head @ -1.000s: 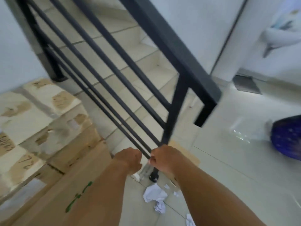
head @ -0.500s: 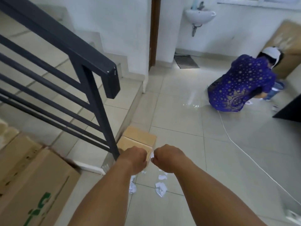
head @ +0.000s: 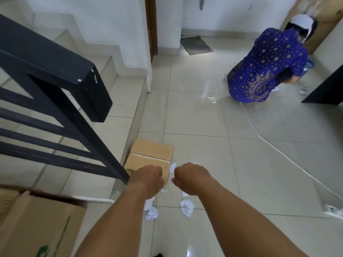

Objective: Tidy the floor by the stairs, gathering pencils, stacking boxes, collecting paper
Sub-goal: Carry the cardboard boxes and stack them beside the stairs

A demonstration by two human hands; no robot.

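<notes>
left hand (head: 146, 179), right hand (head: 192, 178) curled; two boxes (head: 152, 148)

Both bare forearms extend forward and down, converging slightly. Left grip (head: 146, 179) and right grip (head: 192, 178) are fisted, fingers curled under, backs upward, knuckles facing each other, near but apart. Palm sides are hidden.

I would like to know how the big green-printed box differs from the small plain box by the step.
The green-printed box looks far larger than the small plain box. The green-printed box bears green marks; the small plain box is bare. The former sits left of the railing, the latter right of it. Both are brown cardboard.
</notes>
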